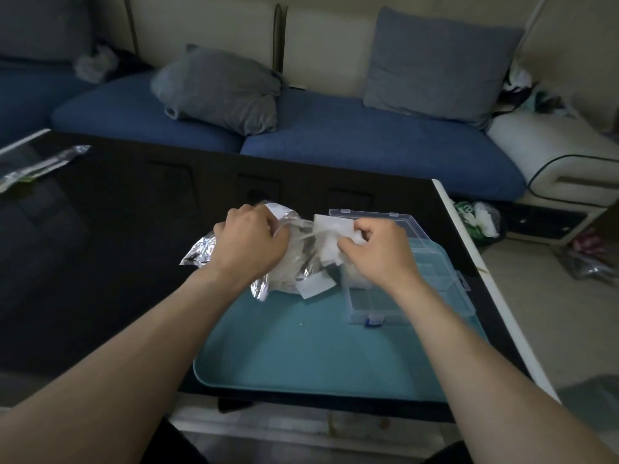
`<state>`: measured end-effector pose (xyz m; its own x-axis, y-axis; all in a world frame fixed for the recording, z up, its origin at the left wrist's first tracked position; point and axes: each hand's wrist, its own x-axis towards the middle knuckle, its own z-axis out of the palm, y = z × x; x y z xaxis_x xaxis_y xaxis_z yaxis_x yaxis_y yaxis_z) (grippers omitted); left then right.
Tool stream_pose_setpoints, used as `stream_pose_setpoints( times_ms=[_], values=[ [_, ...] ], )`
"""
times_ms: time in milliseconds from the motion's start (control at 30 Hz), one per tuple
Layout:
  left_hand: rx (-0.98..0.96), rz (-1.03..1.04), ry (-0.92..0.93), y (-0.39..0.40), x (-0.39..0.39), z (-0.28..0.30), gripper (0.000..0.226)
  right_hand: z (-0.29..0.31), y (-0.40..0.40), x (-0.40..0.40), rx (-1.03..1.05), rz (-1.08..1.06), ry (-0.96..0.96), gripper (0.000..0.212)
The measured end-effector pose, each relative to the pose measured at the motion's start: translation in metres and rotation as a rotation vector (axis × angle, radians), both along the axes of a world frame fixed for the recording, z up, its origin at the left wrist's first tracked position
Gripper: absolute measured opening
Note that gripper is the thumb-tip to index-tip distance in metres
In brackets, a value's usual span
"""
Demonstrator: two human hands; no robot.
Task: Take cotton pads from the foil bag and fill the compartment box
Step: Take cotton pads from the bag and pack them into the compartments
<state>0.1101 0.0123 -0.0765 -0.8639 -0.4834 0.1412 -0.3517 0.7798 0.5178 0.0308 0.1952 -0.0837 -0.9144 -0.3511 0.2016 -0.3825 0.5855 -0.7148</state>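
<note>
A crumpled silver foil bag [201, 251] lies at the far left corner of the teal tray [301, 349]. My left hand [249, 244] grips the bag near its mouth. My right hand [375, 251] pinches a bunch of white square cotton pads [330, 234] just outside the bag's opening. A few more pads [315, 284] stick out below the bag onto the tray. The clear plastic compartment box [378, 303] stands open on the tray's right side, its lid [407, 221] tipped back. My right hand hides most of the box's far compartments.
The tray sits on a glossy black table [100, 262] with a white right edge [482, 272]. A foil strip in clear wrapping [40, 167] lies at the table's far left. Behind stands a blue sofa with grey cushions [217, 88]. Bags lie on the floor at right [479, 219].
</note>
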Motion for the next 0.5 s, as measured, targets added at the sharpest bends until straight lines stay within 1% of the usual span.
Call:
stream_pose_setpoints(
  times_ms=[67,100,133,167,233,300,367,433,467,500],
  values=[
    [-0.036,-0.052,-0.069,0.009,0.002,0.003,0.046,0.003,0.016,-0.002,-0.012,-0.035,-0.13,0.016],
    [-0.047,-0.081,-0.06,0.014,0.004,0.006,0.052,0.004,0.025,-0.003,-0.03,-0.043,-0.212,0.014],
    [-0.048,-0.117,0.001,0.02,0.006,0.008,0.054,0.006,0.034,-0.003,-0.063,-0.039,-0.296,0.015],
    [-0.038,-0.164,0.107,0.025,0.007,0.011,0.052,0.007,0.042,-0.004,-0.115,-0.03,-0.366,0.018],
    [0.013,-0.251,0.35,0.038,0.011,0.02,0.041,0.012,0.058,-0.004,-0.253,0.001,-0.47,0.02],
    [0.075,-0.299,0.46,0.052,0.016,0.028,0.035,0.017,0.07,-0.002,-0.383,0.049,-0.544,0.007],
    [0.137,-0.354,0.437,0.064,0.019,0.032,0.044,0.019,0.076,0.002,-0.428,0.125,-0.592,0.009],
    [0.244,-0.397,0.337,0.076,0.018,0.03,0.057,0.021,0.08,0.008,-0.403,0.196,-0.594,0.015],
    [0.281,-0.399,0.283,0.079,0.016,0.028,0.058,0.022,0.08,0.011,-0.378,0.223,-0.585,0.017],
    [0.309,-0.393,0.245,0.082,0.014,0.025,0.051,0.023,0.081,0.013,-0.352,0.233,-0.578,0.018]
  ],
)
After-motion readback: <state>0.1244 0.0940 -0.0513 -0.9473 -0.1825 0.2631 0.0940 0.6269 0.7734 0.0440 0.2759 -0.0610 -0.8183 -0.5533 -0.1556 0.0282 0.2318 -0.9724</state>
